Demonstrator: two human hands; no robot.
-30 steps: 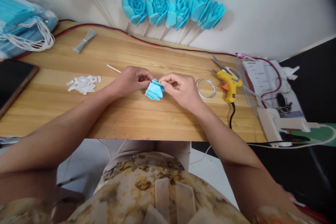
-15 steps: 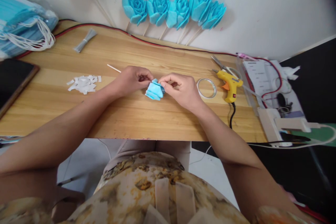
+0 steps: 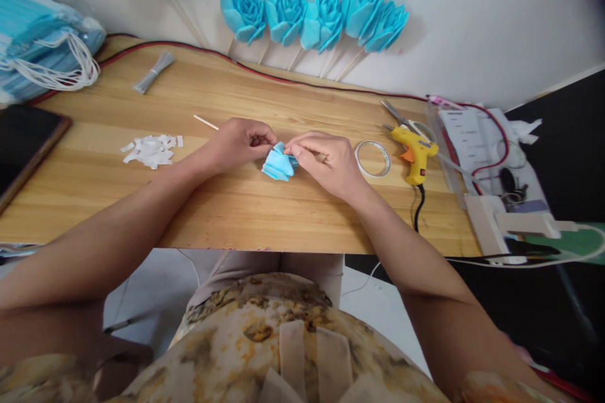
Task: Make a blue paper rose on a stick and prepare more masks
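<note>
Item: folded blue piece (image 3: 278,165), resting on wooden table (image 3: 227,214), centre, between both hands.
Orientation: narrow gathered end points away from the person; pleated edge fans toward the near table edge; long axis slightly slanted.
Left hand (image 3: 239,141): fingertips pinched on the gathered end.
Right hand (image 3: 328,162): thumb and forefinger clamped on the same end.
Nearby: tape ring (image 3: 373,158), glue gun (image 3: 414,150).

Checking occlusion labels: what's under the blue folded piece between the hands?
Only bare wooden table shows under and around the blue folded piece. The left hand and right hand pinch its top edge, covering it; whether it touches the table cannot be told.
</note>
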